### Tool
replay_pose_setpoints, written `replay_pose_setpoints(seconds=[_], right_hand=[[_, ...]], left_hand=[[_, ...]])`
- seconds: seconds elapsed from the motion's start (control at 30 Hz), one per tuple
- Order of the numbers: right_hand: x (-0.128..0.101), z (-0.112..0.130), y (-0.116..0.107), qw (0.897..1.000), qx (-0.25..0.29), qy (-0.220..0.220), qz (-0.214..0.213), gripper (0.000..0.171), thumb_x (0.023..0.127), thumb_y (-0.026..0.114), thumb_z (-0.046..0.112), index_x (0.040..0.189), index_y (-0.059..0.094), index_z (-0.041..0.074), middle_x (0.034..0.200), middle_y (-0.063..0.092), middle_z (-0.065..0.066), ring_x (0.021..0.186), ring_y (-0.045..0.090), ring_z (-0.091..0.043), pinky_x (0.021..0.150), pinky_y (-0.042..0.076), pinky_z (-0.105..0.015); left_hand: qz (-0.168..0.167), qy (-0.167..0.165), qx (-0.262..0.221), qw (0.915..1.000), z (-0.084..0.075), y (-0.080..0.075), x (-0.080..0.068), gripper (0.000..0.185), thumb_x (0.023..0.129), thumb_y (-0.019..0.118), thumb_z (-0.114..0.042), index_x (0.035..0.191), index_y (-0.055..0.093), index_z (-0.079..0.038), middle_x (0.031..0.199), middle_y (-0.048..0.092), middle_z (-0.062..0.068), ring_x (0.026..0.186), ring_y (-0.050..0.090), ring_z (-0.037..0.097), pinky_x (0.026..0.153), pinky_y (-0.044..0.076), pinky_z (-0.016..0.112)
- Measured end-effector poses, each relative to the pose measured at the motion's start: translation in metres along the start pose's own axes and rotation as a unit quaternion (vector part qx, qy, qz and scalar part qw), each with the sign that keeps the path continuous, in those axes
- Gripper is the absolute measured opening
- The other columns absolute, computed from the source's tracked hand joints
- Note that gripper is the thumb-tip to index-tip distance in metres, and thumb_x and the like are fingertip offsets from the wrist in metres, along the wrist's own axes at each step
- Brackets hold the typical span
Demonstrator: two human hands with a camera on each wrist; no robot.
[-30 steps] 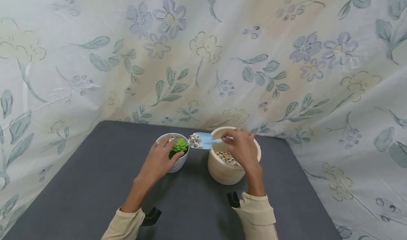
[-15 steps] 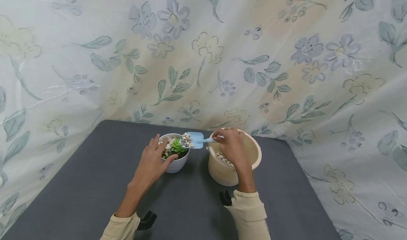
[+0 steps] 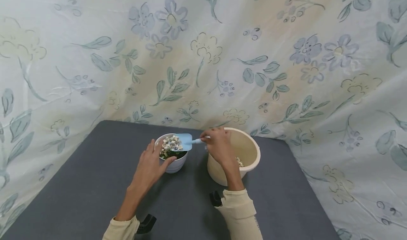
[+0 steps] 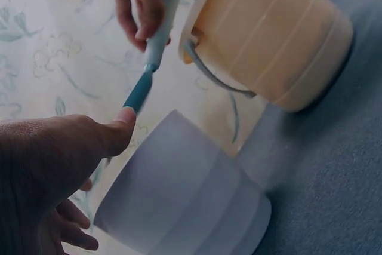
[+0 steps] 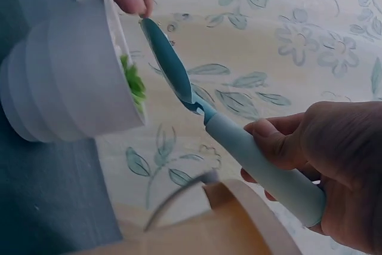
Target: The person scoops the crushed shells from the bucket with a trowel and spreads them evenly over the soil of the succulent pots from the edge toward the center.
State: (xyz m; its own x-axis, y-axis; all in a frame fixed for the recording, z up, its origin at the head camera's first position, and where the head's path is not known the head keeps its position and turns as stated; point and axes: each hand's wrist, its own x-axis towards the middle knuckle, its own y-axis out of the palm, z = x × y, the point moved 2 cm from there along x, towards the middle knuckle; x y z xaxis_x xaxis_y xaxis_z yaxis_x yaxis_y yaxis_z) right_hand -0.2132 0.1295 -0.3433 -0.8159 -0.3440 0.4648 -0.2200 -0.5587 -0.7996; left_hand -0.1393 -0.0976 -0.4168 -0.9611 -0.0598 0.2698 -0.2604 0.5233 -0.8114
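Note:
My right hand [image 3: 219, 146] grips the handle of a light blue trowel [image 3: 187, 141]. Its blade lies level over a small white ribbed pot [image 3: 175, 167], with pebbles [image 3: 171, 142] on its front part. Under the blade, the green plant [image 5: 134, 82] in the pot shows in the right wrist view; from the head it is mostly covered. My left hand [image 3: 147, 169] is at the pot's left side, thumb and fingers spread about the rim. In the left wrist view its thumb tip [image 4: 125, 116] appears at the blade's edge; whether they touch, I cannot tell.
A cream bucket [image 3: 254, 160] with a handle [image 4: 218, 79] stands right of the pot, some pebbles [image 3: 239, 162] inside. Both stand on a dark grey table [image 3: 105, 176]. Behind hangs a floral cloth [image 3: 203, 74].
My right hand has carried the trowel left, from between bucket and pot to over the pot, now hiding most of the plant. My left hand's fingers have drawn back left from over the pot.

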Motion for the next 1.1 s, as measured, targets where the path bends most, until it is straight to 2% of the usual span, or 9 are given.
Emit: replay_pose_setpoints(seconds=[0.2,0.43,0.67,0.9,1.0,1.1], right_hand=[[-0.001,0.015,0.014,0.994,-0.067,-0.067,-0.048,0.004,0.088,0.084,0.012,0.090,0.083,0.015,0.088,0.075,-0.005,0.091,0.059,-0.027,0.088,0.044,-0.050],[-0.002,0.023,0.025,0.982,-0.080,-0.133,-0.106,0.004,0.086,0.085,0.014,0.089,0.082,0.014,0.086,0.072,-0.003,0.091,0.057,-0.023,0.093,0.046,-0.047],[-0.004,0.024,0.025,0.965,-0.099,-0.186,-0.158,0.004,0.087,0.083,0.015,0.085,0.080,0.014,0.090,0.072,-0.002,0.094,0.058,-0.022,0.093,0.045,-0.044],[-0.008,0.023,0.021,0.948,-0.112,-0.224,-0.197,0.007,0.086,0.084,0.015,0.083,0.078,0.013,0.092,0.072,-0.002,0.097,0.059,-0.022,0.095,0.046,-0.043],[-0.011,0.023,0.018,0.947,-0.102,-0.227,-0.203,0.007,0.086,0.084,0.014,0.082,0.078,0.013,0.093,0.074,-0.002,0.098,0.060,-0.023,0.095,0.046,-0.043],[-0.015,0.020,0.014,0.950,-0.080,-0.219,-0.207,0.007,0.085,0.085,0.010,0.083,0.079,0.011,0.093,0.075,-0.004,0.097,0.061,-0.024,0.094,0.046,-0.044]], left_hand=[[0.006,-0.022,-0.017,0.9996,0.001,0.001,0.000,0.097,0.097,0.072,-0.050,0.164,0.026,0.001,0.165,0.028,0.038,0.146,0.040,0.059,0.119,0.035,0.072],[0.001,-0.030,-0.033,0.9990,0.004,0.002,0.003,0.105,0.093,0.077,-0.046,0.164,0.021,0.006,0.166,0.031,0.034,0.153,0.036,0.050,0.126,0.029,0.066],[0.013,-0.048,-0.041,0.9979,0.002,0.001,0.003,0.107,0.093,0.077,-0.048,0.165,0.017,0.004,0.168,0.028,0.032,0.150,0.037,0.055,0.123,0.030,0.069],[0.004,-0.047,-0.053,0.9975,0.002,0.002,-0.001,0.108,0.092,0.078,-0.047,0.165,0.018,0.005,0.168,0.028,0.030,0.153,0.036,0.049,0.126,0.028,0.066],[0.003,-0.054,-0.060,0.9968,0.000,0.001,-0.003,0.108,0.092,0.079,-0.047,0.165,0.019,0.004,0.170,0.026,0.029,0.153,0.034,0.051,0.125,0.029,0.067],[0.006,-0.061,-0.061,0.9963,-0.002,0.001,-0.006,0.107,0.091,0.079,-0.046,0.165,0.020,0.004,0.170,0.026,0.029,0.152,0.034,0.053,0.123,0.032,0.069]])
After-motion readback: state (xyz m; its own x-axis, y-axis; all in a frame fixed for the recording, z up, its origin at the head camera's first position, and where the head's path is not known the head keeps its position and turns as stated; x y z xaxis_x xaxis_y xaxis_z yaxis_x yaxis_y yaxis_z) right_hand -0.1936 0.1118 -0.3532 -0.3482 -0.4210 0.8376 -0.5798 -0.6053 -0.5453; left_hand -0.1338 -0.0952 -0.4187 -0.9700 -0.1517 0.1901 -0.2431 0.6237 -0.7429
